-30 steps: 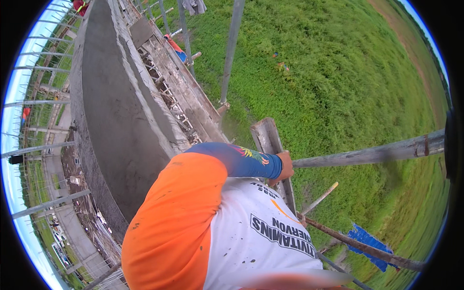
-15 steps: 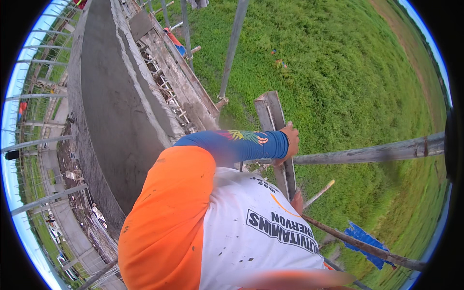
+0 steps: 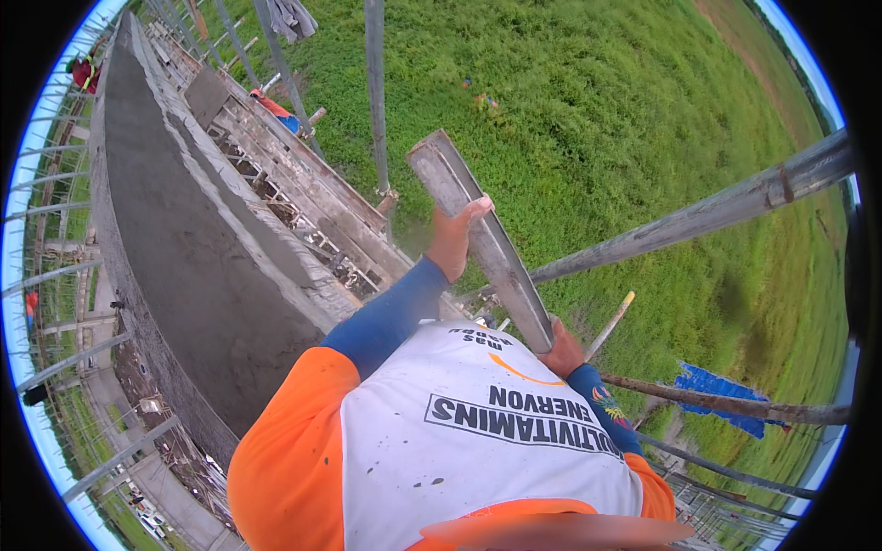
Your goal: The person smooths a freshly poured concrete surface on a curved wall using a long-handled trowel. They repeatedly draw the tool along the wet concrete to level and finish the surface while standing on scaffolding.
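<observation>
A long grey metal straightedge bar (image 3: 507, 274), with raised edges along its length, slants across in front of my chest. Its far end points up and to the left, and its near end lies by my right side. Around its upper part my left hand (image 3: 452, 241) is closed, with the thumb over the edge. My right hand (image 3: 562, 351) grips the lower end, its fingers partly hidden. To the left of both hands, apart from the bar, spreads a curved strip of smooth wet grey concrete (image 3: 184, 248), with a rough ridge along its right side.
Plank walkway (image 3: 317, 197) runs beside the concrete. A thick metal pipe (image 3: 698, 216) crosses on the right, and an upright pole (image 3: 376, 101) stands ahead. Blue torn sheet (image 3: 721, 399) hangs behind a rusty pipe. Green grass (image 3: 588, 110) lies below. A person in red (image 3: 85, 73) is far left.
My left hand has come back up and left with the bar, which now tilts further left. My right hand and forearm have come into fuller view. The camera view has turned slightly.
</observation>
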A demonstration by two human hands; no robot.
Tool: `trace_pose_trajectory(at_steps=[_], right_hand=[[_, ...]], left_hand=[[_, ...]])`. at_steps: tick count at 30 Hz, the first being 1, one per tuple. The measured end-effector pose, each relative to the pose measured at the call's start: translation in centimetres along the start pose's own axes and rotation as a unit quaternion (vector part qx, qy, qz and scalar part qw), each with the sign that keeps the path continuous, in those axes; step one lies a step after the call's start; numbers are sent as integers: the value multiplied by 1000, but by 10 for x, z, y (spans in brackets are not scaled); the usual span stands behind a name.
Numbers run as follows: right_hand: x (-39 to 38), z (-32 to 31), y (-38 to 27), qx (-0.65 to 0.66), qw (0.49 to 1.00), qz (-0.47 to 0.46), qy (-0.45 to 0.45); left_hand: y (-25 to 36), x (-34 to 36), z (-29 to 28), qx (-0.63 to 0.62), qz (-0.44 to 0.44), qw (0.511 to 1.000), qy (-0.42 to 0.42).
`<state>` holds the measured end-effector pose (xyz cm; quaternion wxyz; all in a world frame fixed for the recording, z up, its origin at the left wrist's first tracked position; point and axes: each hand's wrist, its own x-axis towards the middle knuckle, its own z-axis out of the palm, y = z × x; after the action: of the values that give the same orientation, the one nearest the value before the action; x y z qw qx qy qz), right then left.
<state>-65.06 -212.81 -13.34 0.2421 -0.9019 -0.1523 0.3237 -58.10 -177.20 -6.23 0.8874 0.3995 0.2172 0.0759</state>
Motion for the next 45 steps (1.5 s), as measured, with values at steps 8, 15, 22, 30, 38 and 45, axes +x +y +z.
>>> trace_pose_trajectory(at_steps=[8,15,22,30,38,45], right_hand=[[-65,87,102,-34,985,48,163],[-37,150,149,-25,991,124,-31],[41,138,92,25,996,70,-49],[76,23,-122,29,998,-28,51],[85,-5,-208,-8,993,-99,57],[86,-12,-217,-42,989,-123,72]], left_hand=[[8,-6,-14,83,70,987,121],[17,13,-48,140,139,965,173],[132,96,-101,209,157,942,210],[263,179,-105,274,179,917,229],[370,200,-134,348,280,866,227],[366,158,-130,108,281,942,151]])
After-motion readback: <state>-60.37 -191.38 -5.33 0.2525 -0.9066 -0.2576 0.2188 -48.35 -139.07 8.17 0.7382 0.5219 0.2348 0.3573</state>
